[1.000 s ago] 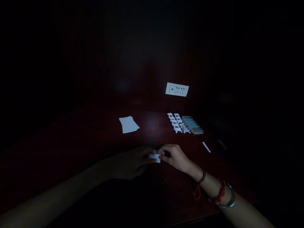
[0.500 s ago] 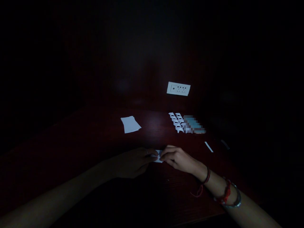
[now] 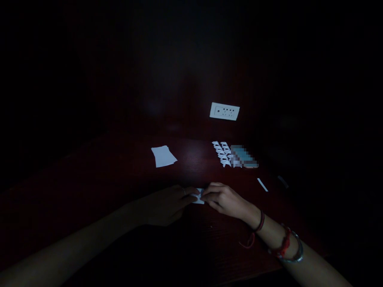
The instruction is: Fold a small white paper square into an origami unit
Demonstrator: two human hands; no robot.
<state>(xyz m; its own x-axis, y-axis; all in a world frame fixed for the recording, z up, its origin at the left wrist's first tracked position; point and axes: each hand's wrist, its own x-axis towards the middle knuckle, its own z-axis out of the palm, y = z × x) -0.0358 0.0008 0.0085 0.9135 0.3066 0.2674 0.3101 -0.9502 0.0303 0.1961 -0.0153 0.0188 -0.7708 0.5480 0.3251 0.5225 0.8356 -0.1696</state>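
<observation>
A small piece of white paper (image 3: 198,201) lies on the dark red table between my two hands, and it looks partly folded. From the left, the fingertips of my left hand (image 3: 169,205) pinch its edge. My right hand (image 3: 224,199) grips the other side with bent fingers and thumb. Fingers cover much of the paper, so the exact folds are hidden. Beyond my right hand, several small folded white paper pieces (image 3: 222,153) stand in rows. A stack of white paper sheets (image 3: 164,156) rests farther off to the left.
Beside the folded pieces lies a flat, phone-like object (image 3: 245,156) with a blurred-out surface. A thin white paper strip (image 3: 262,184) is right of my right hand, with a dimmer strip (image 3: 283,181) beyond. A white socket panel (image 3: 224,111) is on the back wall.
Both hands stay at the paper, with only slight shifts of the fingers. My left fingertips have moved a little on it. The other things lie as before.
</observation>
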